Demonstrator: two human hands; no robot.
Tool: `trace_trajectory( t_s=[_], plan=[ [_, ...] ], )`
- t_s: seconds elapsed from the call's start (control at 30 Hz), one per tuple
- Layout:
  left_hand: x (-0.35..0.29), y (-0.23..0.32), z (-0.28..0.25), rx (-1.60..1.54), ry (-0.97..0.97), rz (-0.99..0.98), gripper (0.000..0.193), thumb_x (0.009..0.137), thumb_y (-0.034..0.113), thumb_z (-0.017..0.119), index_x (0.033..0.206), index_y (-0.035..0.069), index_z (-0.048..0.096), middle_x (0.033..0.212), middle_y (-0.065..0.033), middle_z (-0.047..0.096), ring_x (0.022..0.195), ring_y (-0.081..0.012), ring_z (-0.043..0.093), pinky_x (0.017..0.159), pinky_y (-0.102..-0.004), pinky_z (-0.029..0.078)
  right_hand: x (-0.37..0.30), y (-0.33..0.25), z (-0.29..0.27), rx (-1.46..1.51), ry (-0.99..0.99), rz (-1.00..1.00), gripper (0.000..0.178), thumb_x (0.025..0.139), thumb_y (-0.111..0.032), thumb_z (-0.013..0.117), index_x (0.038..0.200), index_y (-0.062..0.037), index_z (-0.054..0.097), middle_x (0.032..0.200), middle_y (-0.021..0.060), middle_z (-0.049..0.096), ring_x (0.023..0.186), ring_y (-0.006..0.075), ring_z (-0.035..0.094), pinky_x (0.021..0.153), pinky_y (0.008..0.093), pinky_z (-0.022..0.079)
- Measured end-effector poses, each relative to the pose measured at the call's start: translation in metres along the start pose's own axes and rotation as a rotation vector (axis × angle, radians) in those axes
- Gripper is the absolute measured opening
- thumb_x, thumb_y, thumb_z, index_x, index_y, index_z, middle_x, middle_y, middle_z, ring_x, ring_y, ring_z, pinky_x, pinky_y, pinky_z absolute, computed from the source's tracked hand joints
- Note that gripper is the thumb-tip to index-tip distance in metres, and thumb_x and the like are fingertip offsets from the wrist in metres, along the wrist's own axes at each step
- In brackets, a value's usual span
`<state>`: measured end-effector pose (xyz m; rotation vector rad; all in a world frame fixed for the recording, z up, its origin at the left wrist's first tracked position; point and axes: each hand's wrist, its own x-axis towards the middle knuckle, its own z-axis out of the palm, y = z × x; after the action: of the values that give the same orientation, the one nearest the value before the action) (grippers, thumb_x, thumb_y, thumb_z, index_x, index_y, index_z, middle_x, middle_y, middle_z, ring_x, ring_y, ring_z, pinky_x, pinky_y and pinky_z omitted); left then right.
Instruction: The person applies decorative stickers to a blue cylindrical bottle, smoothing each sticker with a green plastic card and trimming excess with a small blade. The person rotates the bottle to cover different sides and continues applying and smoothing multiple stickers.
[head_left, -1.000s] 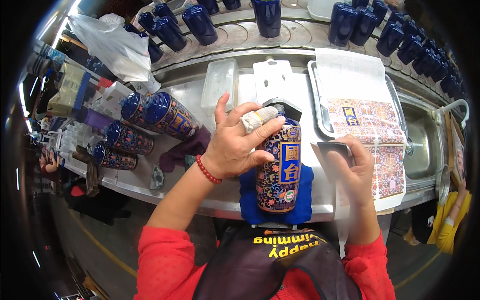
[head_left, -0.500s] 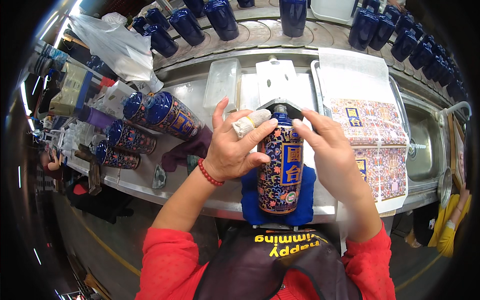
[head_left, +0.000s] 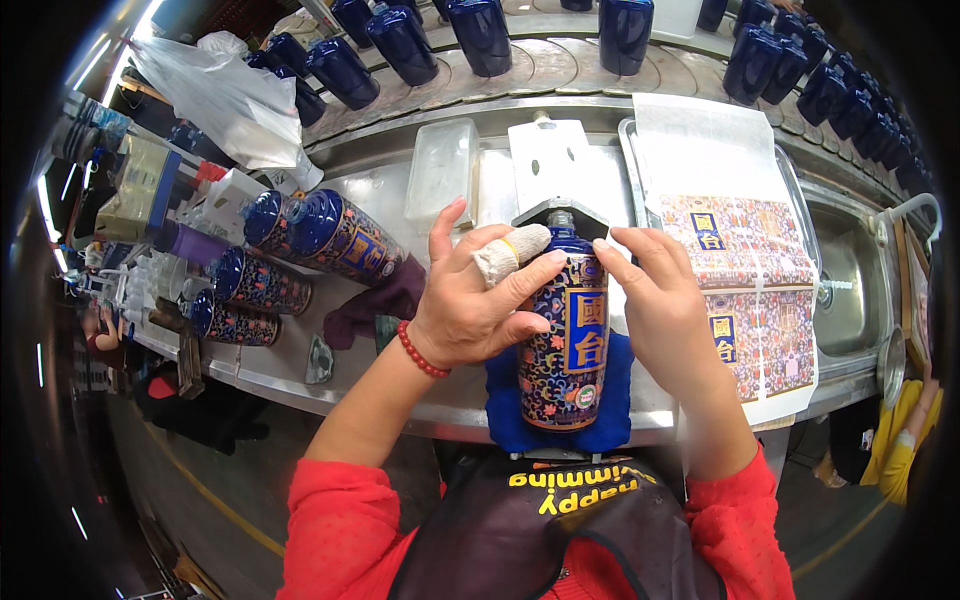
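Deep blue with a dense multicoloured floral pattern, the tall bottle [head_left: 565, 345] rests over a bright blue cloth [head_left: 506, 400] on the metal surface [head_left: 375, 195], its neck at an angled grey bracket [head_left: 585, 209]. The left hand [head_left: 458, 300] has its grip spread along the bottle's left side; the right hand's [head_left: 665, 310] fingertips meet its right shoulder, whether pinching anything I cannot tell.
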<state>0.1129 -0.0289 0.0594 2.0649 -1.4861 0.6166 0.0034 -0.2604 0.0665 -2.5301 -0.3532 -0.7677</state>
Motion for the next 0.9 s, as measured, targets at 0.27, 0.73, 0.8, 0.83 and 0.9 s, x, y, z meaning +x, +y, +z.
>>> trace_trajectory(
  t_s=[0.27, 0.73, 0.8, 0.83, 0.9],
  plan=[
    [0.008, -0.001, -0.001, -0.034, -0.043, -0.003, 0.059, 0.099, 0.063, 0.053, 0.123, 0.014, 0.075, 0.120, -0.0070, 0.073, 0.113, -0.0272, 0.063, 0.119, -0.0597, 0.023, -0.022, 0.001, -0.001, 0.078, -0.021, 0.082, 0.052, 0.079, 0.013, 0.060, 0.128, 0.0000, 0.066, 0.126, 0.0216, 0.062, 0.118, 0.0417, 0.058, 0.101, 0.0480, 0.050],
    [0.023, 0.007, -0.006, 0.084, -0.042, 0.046, 0.052, 0.099, 0.060, 0.057, 0.115, 0.015, 0.077, 0.116, -0.0060, 0.073, 0.112, -0.0267, 0.064, 0.119, -0.0602, 0.023, -0.032, 0.001, -0.002, 0.133, -0.002, 0.103, 0.051, 0.078, 0.014, 0.059, 0.126, 0.0006, 0.066, 0.126, 0.0217, 0.062, 0.119, 0.0420, 0.058, 0.101, 0.0482, 0.050],
    [0.024, 0.007, -0.007, 0.107, -0.028, 0.042, 0.051, 0.099, 0.059, 0.057, 0.114, 0.014, 0.077, 0.116, -0.0063, 0.073, 0.111, -0.0266, 0.064, 0.119, -0.0605, 0.023, -0.033, 0.001, -0.003, 0.137, -0.004, 0.104, 0.050, 0.078, 0.014, 0.059, 0.126, 0.0007, 0.066, 0.126, 0.0218, 0.062, 0.119, 0.0420, 0.058, 0.101, 0.0481, 0.050],
    [0.024, 0.007, -0.007, 0.117, -0.015, 0.037, 0.051, 0.098, 0.059, 0.058, 0.113, 0.014, 0.077, 0.116, -0.0065, 0.073, 0.111, -0.0266, 0.064, 0.119, -0.0607, 0.023, -0.033, 0.001, -0.003, 0.141, -0.004, 0.104, 0.050, 0.078, 0.014, 0.059, 0.126, 0.0007, 0.066, 0.126, 0.0219, 0.062, 0.119, 0.0420, 0.058, 0.101, 0.0480, 0.050],
    [0.024, 0.009, -0.007, 0.116, -0.024, 0.070, 0.051, 0.098, 0.059, 0.058, 0.113, 0.014, 0.077, 0.116, -0.0068, 0.074, 0.112, -0.0267, 0.063, 0.119, -0.0607, 0.023, -0.034, 0.001, -0.004, 0.146, -0.005, 0.106, 0.050, 0.078, 0.014, 0.059, 0.126, 0.0008, 0.066, 0.126, 0.0219, 0.062, 0.119, 0.0420, 0.058, 0.101, 0.0479, 0.050]
  ],
)
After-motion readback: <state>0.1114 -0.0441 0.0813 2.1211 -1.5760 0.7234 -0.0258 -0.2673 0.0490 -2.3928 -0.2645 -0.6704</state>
